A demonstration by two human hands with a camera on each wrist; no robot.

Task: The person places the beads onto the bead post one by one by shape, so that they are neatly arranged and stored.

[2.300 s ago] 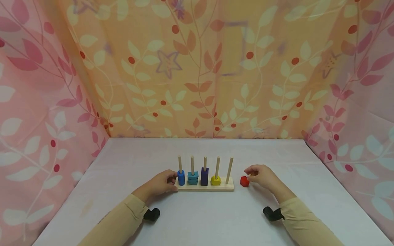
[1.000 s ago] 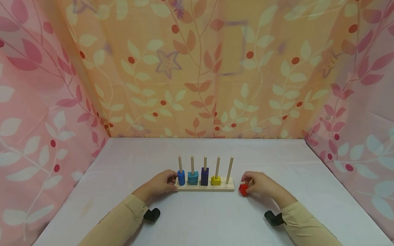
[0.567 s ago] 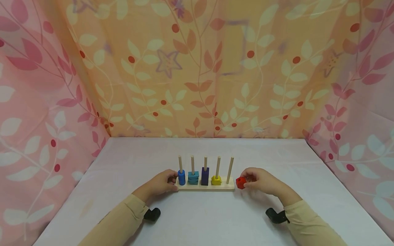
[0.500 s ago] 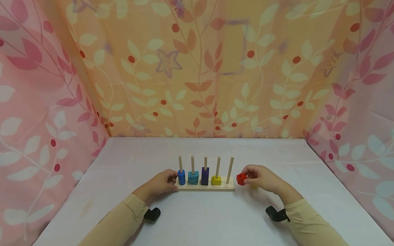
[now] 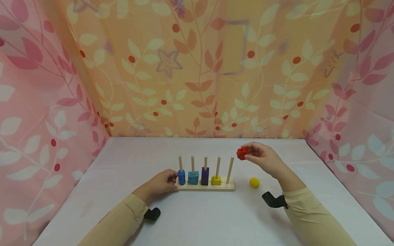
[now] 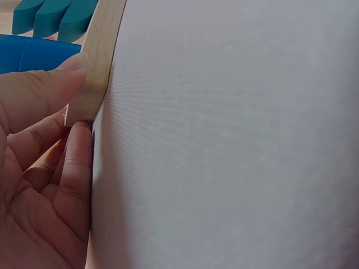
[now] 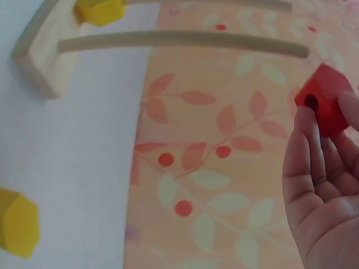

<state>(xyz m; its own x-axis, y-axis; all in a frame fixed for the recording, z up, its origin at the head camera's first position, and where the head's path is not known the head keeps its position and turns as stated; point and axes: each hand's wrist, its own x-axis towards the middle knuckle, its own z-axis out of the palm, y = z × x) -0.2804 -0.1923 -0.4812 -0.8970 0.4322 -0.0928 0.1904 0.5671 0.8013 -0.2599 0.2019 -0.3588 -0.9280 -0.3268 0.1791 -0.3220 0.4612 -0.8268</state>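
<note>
Between the thumb and fingers of my right hand (image 5: 265,159) is a red faceted wooden bead (image 5: 242,153) with a hole, raised beside the top of the bare rightmost peg (image 5: 230,171). In the right wrist view the red bead (image 7: 327,100) is apart from that peg (image 7: 185,39). My left hand (image 5: 160,181) grips the left end of the wooden peg stacker base (image 5: 200,188); its thumb lies on the base (image 6: 101,61) in the left wrist view. Other pegs carry a blue cylinder (image 5: 181,177), teal pieces (image 5: 193,177), a purple block (image 5: 205,176) and a yellow piece (image 5: 216,180).
A loose yellow bead (image 5: 254,182) lies on the white table (image 5: 197,218), right of the stacker. Patterned cloth (image 5: 197,85) hangs behind and on both sides. A black device (image 5: 274,200) sticks out at the right wrist, another (image 5: 152,214) at the left.
My right hand has picked up the red bead from the table, drawn it toward the stacker and raised it. The loose yellow bead has come into full view. The left hand stays put.
</note>
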